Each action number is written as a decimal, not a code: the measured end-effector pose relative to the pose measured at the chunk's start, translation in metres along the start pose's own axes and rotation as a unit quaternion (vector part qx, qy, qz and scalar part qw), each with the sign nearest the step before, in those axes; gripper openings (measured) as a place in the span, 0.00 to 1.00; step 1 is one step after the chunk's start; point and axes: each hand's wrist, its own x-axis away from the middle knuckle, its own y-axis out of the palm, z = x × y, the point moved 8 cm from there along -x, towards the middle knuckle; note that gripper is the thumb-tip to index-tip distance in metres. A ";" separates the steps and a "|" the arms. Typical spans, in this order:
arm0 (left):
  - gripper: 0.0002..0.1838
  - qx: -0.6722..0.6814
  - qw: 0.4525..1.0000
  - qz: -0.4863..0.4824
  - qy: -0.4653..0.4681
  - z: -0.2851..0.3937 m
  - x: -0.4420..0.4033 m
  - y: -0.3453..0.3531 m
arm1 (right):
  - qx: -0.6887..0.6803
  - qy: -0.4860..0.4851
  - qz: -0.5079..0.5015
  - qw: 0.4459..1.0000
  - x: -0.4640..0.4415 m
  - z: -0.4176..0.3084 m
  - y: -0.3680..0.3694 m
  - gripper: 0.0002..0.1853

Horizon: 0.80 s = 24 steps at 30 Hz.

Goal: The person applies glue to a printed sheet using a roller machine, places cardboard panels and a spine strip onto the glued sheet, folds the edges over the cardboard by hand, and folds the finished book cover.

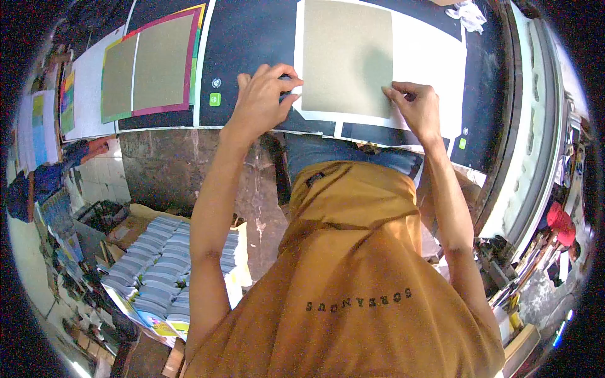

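A grey-brown board (pixel 346 57) lies on a large white sheet (pixel 428 57), and the sheet's white margin shows along the board's left and lower edges. My right hand (pixel 417 110) is closed at the board's right edge, thumb and forefinger pinching it near the lower corner. On the other side, my left hand (pixel 261 101) has bent fingers, with a gap between thumb and forefinger. Its fingertips touch the sheet's left margin beside the board.
Two grey boards (pixel 162 60) on a coloured-bordered sheet lie to the left on the dark-covered table (pixel 246 38). Crumpled white plastic (pixel 467 16) sits at the far right. Stacked booklets (pixel 164 264) stand below left. A person in red (pixel 561 223) is at the right.
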 end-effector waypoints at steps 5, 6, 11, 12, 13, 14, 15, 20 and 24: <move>0.14 0.006 1.000 -0.005 -0.003 -0.002 -0.001 0.001 | -0.005 0.002 -0.007 1.000 0.000 0.000 0.001 0.18; 0.14 0.007 1.000 -0.008 -0.006 -0.002 -0.002 0.001 | 0.001 -0.004 -0.007 1.000 0.000 -0.003 -0.001 0.18; 0.14 0.003 1.000 0.001 0.003 -0.003 -0.002 0.001 | 0.016 0.004 -0.019 1.000 -0.001 -0.004 -0.001 0.19; 0.14 0.001 1.000 0.002 0.004 -0.002 -0.002 0.001 | 0.016 0.005 -0.021 1.000 -0.001 -0.003 0.000 0.19; 0.14 0.000 1.000 -0.002 0.002 -0.002 -0.003 0.000 | 0.015 0.006 -0.020 1.000 -0.001 -0.003 -0.001 0.18; 0.14 -0.002 1.000 -0.006 0.000 -0.001 -0.003 -0.001 | 0.014 0.008 -0.020 1.000 -0.001 -0.003 -0.001 0.18; 0.14 -0.004 1.000 -0.010 -0.003 -0.001 -0.003 -0.001 | 0.012 0.009 -0.020 1.000 -0.001 -0.004 -0.001 0.18; 0.14 -0.016 1.000 -0.022 -0.012 0.000 -0.006 -0.001 | -0.008 -0.023 -0.012 1.000 -0.005 0.003 0.002 0.18; 0.14 -0.013 0.999 -0.036 -0.021 0.001 -0.007 -0.002 | 0.000 0.004 -0.044 0.999 -0.005 -0.002 -0.001 0.17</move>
